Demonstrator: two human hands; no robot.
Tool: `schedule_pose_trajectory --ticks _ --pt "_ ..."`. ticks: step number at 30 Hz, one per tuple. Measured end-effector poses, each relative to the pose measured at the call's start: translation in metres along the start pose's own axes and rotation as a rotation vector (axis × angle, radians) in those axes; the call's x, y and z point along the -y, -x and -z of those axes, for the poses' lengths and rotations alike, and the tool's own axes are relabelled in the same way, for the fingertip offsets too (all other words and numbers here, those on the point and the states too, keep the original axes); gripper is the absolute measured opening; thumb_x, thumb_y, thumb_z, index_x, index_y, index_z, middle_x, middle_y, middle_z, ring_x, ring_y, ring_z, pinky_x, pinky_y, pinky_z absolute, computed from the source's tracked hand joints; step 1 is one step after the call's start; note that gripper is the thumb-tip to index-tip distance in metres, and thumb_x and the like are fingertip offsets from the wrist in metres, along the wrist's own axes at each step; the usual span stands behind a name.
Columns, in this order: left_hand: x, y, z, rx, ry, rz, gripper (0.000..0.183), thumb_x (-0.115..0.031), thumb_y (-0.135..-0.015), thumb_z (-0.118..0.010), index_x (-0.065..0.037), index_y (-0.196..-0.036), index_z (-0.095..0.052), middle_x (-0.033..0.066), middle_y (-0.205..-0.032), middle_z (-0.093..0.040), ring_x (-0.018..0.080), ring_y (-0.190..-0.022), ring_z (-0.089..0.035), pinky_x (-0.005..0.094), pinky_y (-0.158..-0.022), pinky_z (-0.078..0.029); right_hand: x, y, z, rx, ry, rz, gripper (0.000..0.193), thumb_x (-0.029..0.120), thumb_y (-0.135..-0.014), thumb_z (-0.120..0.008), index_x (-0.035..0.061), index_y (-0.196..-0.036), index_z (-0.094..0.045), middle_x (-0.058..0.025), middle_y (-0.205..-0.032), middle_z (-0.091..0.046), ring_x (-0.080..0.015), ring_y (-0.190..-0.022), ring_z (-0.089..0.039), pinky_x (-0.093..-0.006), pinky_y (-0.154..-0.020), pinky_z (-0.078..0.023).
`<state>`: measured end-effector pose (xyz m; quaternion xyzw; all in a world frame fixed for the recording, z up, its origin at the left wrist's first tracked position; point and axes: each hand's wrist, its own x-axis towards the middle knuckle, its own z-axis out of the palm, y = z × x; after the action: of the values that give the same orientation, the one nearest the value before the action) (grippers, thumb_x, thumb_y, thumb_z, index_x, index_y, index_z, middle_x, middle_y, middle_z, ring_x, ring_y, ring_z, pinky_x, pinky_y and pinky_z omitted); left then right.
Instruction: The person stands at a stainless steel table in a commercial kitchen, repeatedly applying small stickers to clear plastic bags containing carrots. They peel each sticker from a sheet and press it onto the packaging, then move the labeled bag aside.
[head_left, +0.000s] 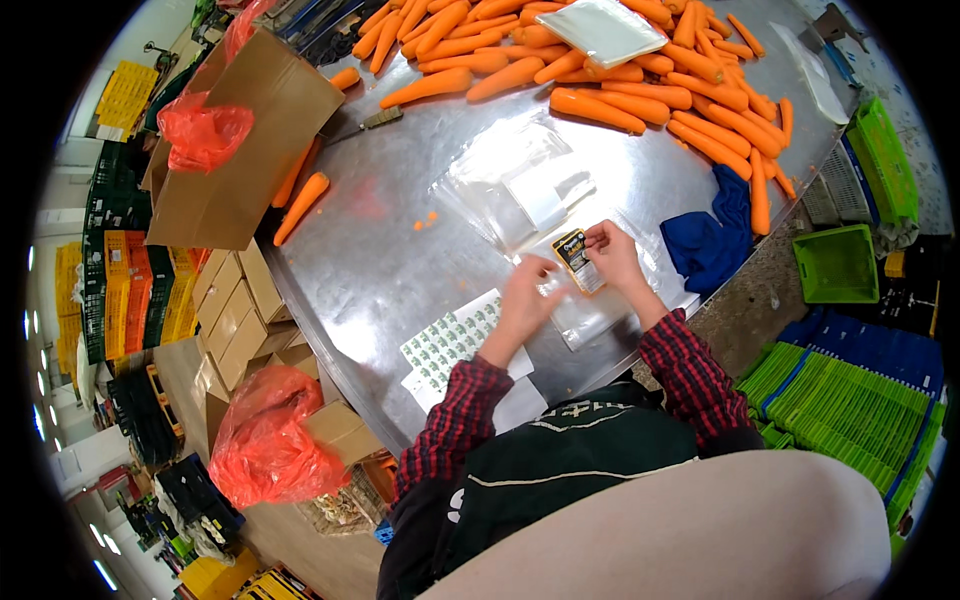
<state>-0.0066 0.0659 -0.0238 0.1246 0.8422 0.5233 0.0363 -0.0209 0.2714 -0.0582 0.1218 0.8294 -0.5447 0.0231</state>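
A small black label (576, 262) with an orange edge is over a clear plastic bag (590, 318) in front of me. My right hand (613, 256) pinches the label's upper right side with thumb and fingers. Left of it, my left hand (528, 298) is slightly blurred, its fingers bent and thumb apart from them, with nothing visible between. Under my left wrist lies a white sheet of small green stickers (448, 345), with more white paper below. Just beyond my hands, clear plastic bags (500, 185) lie in a loose stack.
Many carrots (620, 100) cover the metal table's (350, 270) far side, with a pack of clear bags (603, 30) on top. A knife (383, 118) lies beside a cardboard box (240, 150). Blue cloth (710, 235) is at right. Green crates (835, 400) stand beyond the table edge.
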Motion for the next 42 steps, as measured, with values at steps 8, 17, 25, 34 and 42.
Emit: schedule_pose_trajectory --ticks 8,17,25,34,42 --pt "0.016 0.010 -0.014 0.221 -0.202 -0.061 0.017 -0.015 -0.073 -0.076 -0.004 -0.080 -0.065 0.0059 -0.084 -0.062 0.0255 -0.087 -0.061 0.0382 -0.074 -0.049 0.002 -0.012 0.043 -0.275 0.314 0.072 0.017 0.006 -0.082 -0.065 0.0046 -0.098 -0.061 -0.0084 -0.087 -0.066 -0.0162 -0.068 -0.063 -0.0296 -0.058 -0.049" --pt "0.035 -0.013 0.016 -0.363 0.470 0.338 0.016 -0.013 -0.083 -0.070 -0.003 -0.094 -0.063 0.0037 -0.084 -0.066 0.0122 -0.071 -0.061 0.0257 -0.063 -0.047 0.025 -0.018 0.053 0.135 -0.419 -0.315 0.016 0.019 -0.101 -0.048 0.0104 -0.109 -0.059 0.0006 -0.100 -0.063 -0.0075 -0.084 -0.059 -0.0214 -0.062 -0.044" --pt "-0.003 0.013 -0.011 0.216 -0.257 -0.110 0.029 -0.014 -0.062 -0.081 -0.006 -0.082 -0.061 0.0090 -0.094 -0.055 0.0308 -0.094 -0.054 0.0402 -0.080 -0.046 0.009 -0.023 0.002 0.195 -0.345 -0.210 0.013 0.007 -0.097 -0.049 0.0030 -0.107 -0.056 -0.0047 -0.093 -0.063 -0.0110 -0.078 -0.061 -0.0251 -0.067 -0.052" --pt "0.013 0.010 -0.013 0.188 -0.153 -0.065 0.013 -0.012 -0.073 -0.073 -0.004 -0.076 -0.065 0.0097 -0.084 -0.062 0.0306 -0.082 -0.059 0.0398 -0.074 -0.048 0.014 -0.008 0.004 0.047 0.324 0.375 0.032 -0.005 -0.072 -0.068 0.0013 -0.101 -0.058 -0.0125 -0.087 -0.062 -0.0237 -0.075 -0.063 -0.0332 -0.068 -0.052" --pt "0.041 -0.031 0.034 -0.102 0.348 0.327 0.018 -0.017 -0.084 -0.069 -0.001 -0.089 -0.066 0.0100 -0.083 -0.070 0.0171 -0.071 -0.064 0.0301 -0.066 -0.049 0.111 -0.019 0.038 -0.428 -0.068 0.432 0.007 0.005 -0.086 -0.065 0.0008 -0.091 -0.062 -0.0058 -0.076 -0.062 -0.0124 -0.070 -0.058 -0.0257 -0.067 -0.047"
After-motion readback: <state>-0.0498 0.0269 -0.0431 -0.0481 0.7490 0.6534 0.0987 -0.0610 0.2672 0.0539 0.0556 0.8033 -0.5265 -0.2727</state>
